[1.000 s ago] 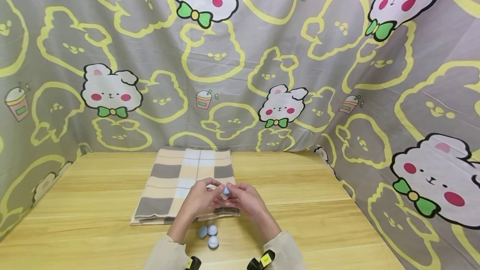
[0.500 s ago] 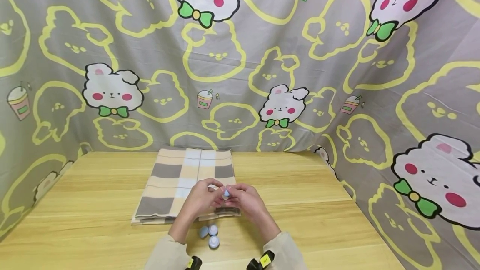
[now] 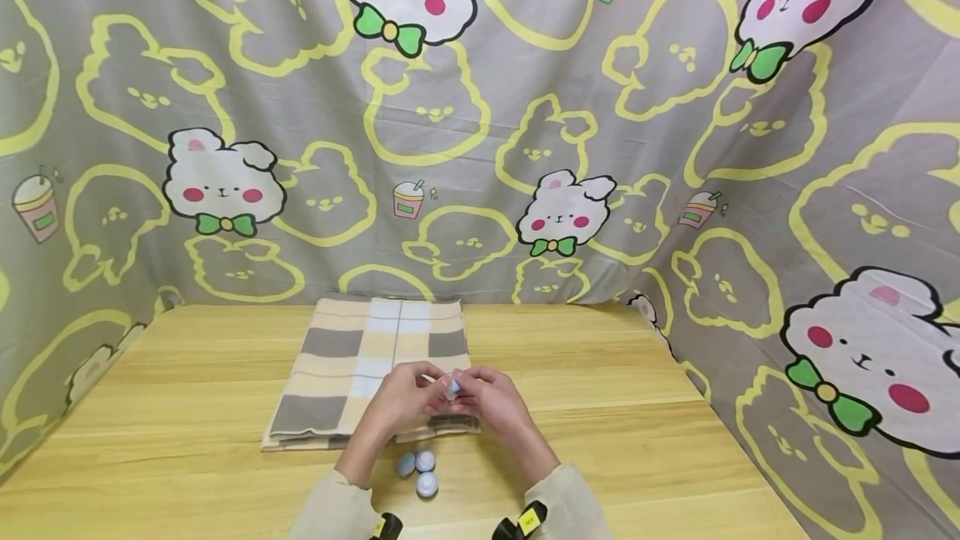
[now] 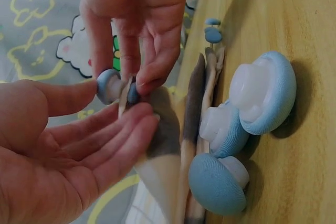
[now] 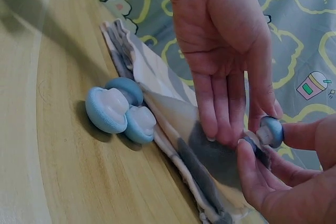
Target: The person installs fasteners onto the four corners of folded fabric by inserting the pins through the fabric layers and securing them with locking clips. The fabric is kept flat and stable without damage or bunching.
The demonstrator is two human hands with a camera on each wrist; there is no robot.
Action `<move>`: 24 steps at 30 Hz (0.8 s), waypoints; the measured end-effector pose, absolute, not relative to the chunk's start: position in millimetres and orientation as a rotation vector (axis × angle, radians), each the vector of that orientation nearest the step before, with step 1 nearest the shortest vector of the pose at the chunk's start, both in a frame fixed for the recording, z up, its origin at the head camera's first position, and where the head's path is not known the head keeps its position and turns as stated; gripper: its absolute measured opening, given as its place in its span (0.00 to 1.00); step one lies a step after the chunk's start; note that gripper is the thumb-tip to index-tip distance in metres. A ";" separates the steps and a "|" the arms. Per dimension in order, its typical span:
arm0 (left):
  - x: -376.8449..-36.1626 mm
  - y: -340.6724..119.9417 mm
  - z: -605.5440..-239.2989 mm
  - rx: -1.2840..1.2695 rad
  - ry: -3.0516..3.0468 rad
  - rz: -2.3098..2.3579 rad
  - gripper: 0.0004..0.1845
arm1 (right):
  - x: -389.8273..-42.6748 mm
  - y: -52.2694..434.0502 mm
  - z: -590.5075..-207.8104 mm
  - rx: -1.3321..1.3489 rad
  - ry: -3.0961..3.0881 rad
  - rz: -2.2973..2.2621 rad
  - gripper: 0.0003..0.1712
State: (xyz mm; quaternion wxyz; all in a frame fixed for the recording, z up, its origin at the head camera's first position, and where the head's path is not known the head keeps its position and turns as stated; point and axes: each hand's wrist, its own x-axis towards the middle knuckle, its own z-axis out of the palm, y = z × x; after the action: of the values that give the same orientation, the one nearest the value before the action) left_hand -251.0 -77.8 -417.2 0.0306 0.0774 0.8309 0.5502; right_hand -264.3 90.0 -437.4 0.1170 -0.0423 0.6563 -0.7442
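Nearest to you, three loose small round blue fabric-covered clips with white plastic cores (image 3: 420,471) lie clustered and touching on the pale wooden table (image 3: 637,440), just in front of your wrists; in the right wrist view (image 5: 116,109) they sit at the near hem of the cloth, untouched by either hand. Just beyond them, your two hands meet above the near edge of the folded beige, grey and pale-blue checked cloth (image 3: 352,357). Your left hand (image 3: 401,401) lies with its fingers nearly straight under a lifted corner of the cloth, its thumb reaching across to the fourth small blue round clip (image 3: 452,387); in the left wrist view (image 4: 111,85) that clip sits on the cloth's edge between the two hands. Your right hand (image 3: 491,401) pinches the same clip from the opposite side, thumb and fingertips curled onto it, as the right wrist view shows (image 5: 271,130). The relation to watch: the clip lies at the fingertips of both hands, with no gap to close, and its short axis runs across the cloth's edge, one blue cap on either face of the fabric. Whether the two halves are fully pressed together cannot be told. The right hand appears to have the firmer hold. Farther back, the cloth stretches flat toward the grey cartoon-printed backdrop (image 3: 480,148).
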 end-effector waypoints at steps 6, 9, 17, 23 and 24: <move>-248.8 -78.1 -414.1 0.246 2.706 1.536 0.11 | -265.8 91.3 -436.3 -0.122 1.889 -2.200 0.18; -247.8 -77.2 -414.0 0.233 2.796 1.468 0.09 | -265.7 91.6 -435.1 -0.121 1.886 -2.189 0.19; -245.7 -77.6 -415.1 0.285 2.908 1.426 0.07 | -264.2 90.2 -434.8 -0.097 1.934 -2.135 0.20; -245.7 -76.1 -415.8 0.362 2.880 1.447 0.05 | -264.8 90.2 -437.1 -0.106 1.961 -2.124 0.20; -245.9 -75.8 -416.0 0.367 2.878 1.446 0.05 | -265.1 90.3 -437.3 -0.109 1.962 -2.124 0.19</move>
State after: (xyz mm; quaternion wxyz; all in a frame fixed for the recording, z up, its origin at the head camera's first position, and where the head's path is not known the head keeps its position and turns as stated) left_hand -245.9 -75.8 -416.0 -0.0500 0.1131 0.8866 0.4457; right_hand -265.1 90.3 -437.3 0.1236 -0.0374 0.6728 -0.7285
